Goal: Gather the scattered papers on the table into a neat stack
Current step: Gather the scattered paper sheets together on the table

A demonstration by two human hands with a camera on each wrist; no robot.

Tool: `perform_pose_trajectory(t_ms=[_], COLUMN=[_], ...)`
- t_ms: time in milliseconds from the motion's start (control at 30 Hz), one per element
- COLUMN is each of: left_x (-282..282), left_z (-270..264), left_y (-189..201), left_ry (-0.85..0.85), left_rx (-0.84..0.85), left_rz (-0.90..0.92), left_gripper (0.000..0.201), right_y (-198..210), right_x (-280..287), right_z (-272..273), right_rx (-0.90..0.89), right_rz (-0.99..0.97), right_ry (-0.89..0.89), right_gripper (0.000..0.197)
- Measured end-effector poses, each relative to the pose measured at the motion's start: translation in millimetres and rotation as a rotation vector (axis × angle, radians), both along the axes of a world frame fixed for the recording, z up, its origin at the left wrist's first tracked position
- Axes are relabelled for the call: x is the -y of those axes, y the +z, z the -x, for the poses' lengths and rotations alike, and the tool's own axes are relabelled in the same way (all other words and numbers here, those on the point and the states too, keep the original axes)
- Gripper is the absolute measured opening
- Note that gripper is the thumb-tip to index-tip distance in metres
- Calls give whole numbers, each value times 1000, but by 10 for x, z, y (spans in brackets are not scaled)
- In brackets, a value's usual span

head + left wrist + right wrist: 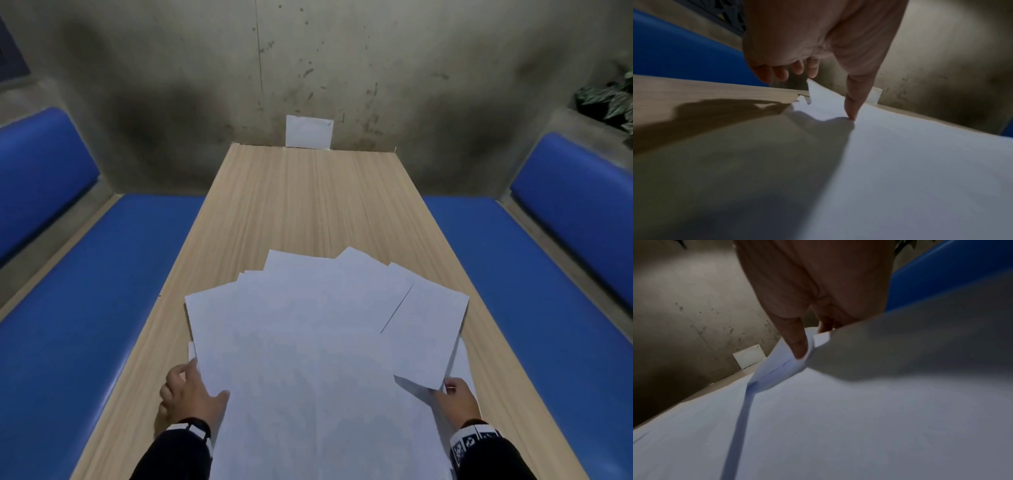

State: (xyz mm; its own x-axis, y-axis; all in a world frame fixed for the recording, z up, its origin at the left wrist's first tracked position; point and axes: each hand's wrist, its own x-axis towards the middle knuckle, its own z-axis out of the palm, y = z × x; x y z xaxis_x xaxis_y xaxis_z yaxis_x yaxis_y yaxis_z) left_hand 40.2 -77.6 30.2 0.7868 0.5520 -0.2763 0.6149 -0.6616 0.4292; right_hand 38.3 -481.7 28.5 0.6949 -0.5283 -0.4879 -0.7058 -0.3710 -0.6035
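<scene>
Several white papers (308, 342) lie fanned and overlapping on the near half of the wooden table (308, 205). My left hand (191, 387) grips the pile's left edge. Its thumb (855, 97) presses down on the top sheet, while the curled fingers (777, 73) sit at the raised edge. My right hand (452, 394) pinches the near corner of a sheet at the pile's right side. In the right wrist view the thumb (795, 340) lies on top of a few lifted sheets (777, 369), and the fingers are hidden under them.
The far half of the table is bare wood. A small white card (309, 132) leans on the concrete wall at the far end. Blue padded benches (85, 308) (548, 291) run along both sides. A plant (613, 99) stands at the back right.
</scene>
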Motion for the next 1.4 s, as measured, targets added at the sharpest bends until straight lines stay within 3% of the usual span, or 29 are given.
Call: perform_pose_trajectory(t_ms=[167,233,300,333,433,500,633,767,933,1033,1133,1233,1300,1400], left_x=[14,29,58,86,183,249,340,406,386,440,462,447,442,428], left_z=[-55,-95,-128,-139,-198,-243,-312,-333,-302,-278,-255,-246,-242,-226], left_y=[-35,-23,-22,-16,11,59,96,72,85,126,127,95,95,65], left_ry=[31,62,102,115,108,65,-41,-45,7,32,34,34,32,50], left_rx=[-24,-7,9,18,22,2,-33,-16,-28,17,33,29,28,30], left_rz=[175,249,313,344,420,428,380,546,725,805,809,726,694,694], left_gripper=[88,89,89,87,64,48,49,74,85,85,84,80,78,75], right_y=[-5,-5,-36,67,164,156,86,80,122,205,237,193,158,298], right_x=[0,59,58,-23,-147,-237,-426,-578,-663,-762,-816,-868,-807,-764], right_z=[-228,-236,-270,-271,-309,-331,-322,-320,-343,-336,-277,-268,-409,-750], right_rx=[23,62,-25,-60,-51,-77,-66,-81,-10,33,53,-29,-44,53], right_rz=[-203,-271,-325,-307,-192,-135,-152,-187,-203,-322,-433,-218,23,109], right_ry=[-185,-246,-215,-206,-53,39,172,256,197,85,84,139,161,135], right_gripper=[28,55,79,77,43,37,34,22,43,41,37,28,46,54])
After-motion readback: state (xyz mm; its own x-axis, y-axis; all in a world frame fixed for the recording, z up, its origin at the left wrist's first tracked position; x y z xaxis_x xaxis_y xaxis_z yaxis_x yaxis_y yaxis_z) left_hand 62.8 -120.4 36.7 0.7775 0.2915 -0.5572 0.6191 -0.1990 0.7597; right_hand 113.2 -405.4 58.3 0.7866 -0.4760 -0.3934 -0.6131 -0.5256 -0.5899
